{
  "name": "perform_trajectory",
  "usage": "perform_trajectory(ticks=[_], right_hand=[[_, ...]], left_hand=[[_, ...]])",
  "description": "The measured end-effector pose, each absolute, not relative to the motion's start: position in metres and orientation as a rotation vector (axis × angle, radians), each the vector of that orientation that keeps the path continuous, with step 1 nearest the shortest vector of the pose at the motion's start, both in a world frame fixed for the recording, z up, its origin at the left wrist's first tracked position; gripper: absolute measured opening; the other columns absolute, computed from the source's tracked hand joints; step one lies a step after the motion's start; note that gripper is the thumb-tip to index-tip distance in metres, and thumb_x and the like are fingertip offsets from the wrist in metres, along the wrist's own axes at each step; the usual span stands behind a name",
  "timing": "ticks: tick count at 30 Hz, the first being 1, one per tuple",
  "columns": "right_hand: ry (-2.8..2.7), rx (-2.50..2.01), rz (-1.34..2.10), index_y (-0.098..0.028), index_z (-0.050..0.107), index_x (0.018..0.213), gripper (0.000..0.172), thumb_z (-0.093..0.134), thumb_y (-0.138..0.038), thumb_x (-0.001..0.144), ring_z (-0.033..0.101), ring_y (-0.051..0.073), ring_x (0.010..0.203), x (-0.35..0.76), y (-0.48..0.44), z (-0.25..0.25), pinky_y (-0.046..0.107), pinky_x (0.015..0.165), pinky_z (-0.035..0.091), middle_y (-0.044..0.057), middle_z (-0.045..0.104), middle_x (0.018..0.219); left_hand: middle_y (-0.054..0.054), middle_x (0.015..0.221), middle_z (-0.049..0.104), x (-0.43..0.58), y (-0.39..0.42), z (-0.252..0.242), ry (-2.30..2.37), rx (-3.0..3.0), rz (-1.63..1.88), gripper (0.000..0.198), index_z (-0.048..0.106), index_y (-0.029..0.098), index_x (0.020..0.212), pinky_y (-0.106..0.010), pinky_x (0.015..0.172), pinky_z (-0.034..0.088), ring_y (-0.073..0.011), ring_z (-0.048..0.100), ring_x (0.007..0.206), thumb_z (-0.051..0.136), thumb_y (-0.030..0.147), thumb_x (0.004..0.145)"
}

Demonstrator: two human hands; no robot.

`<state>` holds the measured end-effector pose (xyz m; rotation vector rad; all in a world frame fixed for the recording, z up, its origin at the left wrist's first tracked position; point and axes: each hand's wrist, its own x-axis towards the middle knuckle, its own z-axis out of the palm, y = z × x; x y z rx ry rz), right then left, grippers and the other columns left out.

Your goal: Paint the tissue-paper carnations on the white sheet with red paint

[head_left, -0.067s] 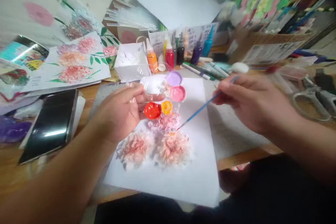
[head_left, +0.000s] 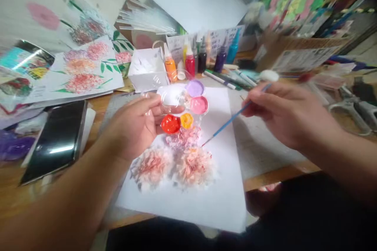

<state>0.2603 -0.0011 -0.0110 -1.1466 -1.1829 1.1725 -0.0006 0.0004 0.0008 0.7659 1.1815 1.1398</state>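
My left hand (head_left: pixel 144 125) grips the left side of a clear plastic paint palette (head_left: pixel 201 119). Its wells hold purple paint (head_left: pixel 194 88), pink paint (head_left: pixel 199 105), red paint (head_left: pixel 170 124) and yellow paint (head_left: pixel 186 120). My right hand (head_left: pixel 282 113) pinches a thin blue paintbrush (head_left: pixel 227 122), slanting down to the left. The brush tip is close above the right flower (head_left: pixel 195 166); whether it touches cannot be told. That fluffy pinkish flower lies on a white sheet (head_left: pixel 226 200), beside a left flower (head_left: pixel 153 168) and a pink-purple flower (head_left: pixel 185 138), which the palette partly overlaps.
Behind the sheet stand several paint bottles (head_left: pixel 191 64) and a white box (head_left: pixel 148 68). Markers (head_left: pixel 220 80) lie in front of them. A phone (head_left: pixel 57 137) and a flower picture (head_left: pixel 85 66) are at left; scissors (head_left: pixel 350 113) and a cardboard box (head_left: pixel 303 53) at right.
My right hand and the paintbrush have shifted slightly to the right, the tip moving a little away from the flower's top. The left hand and palette are almost unmoved.
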Motion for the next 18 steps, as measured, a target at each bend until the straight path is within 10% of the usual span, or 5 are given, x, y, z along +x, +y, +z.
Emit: perform_trajectory(ticks=[18], right_hand=[[-1.245,-1.196,1.108,-0.016,0.067,0.065,0.017,0.069,-0.027,0.077,0.063,0.008,0.055,0.2596,-0.0047,-0.0068,0.018,0.056,0.05,0.001,0.066,0.058]], left_hand=[[-0.005,0.061,0.064,-0.0006,0.0035,-0.0024,1.169,0.752,1.191,0.007,0.057,0.018,0.071,-0.027,0.056,0.055,-0.0194,0.069,0.063,0.061,0.019,0.077]])
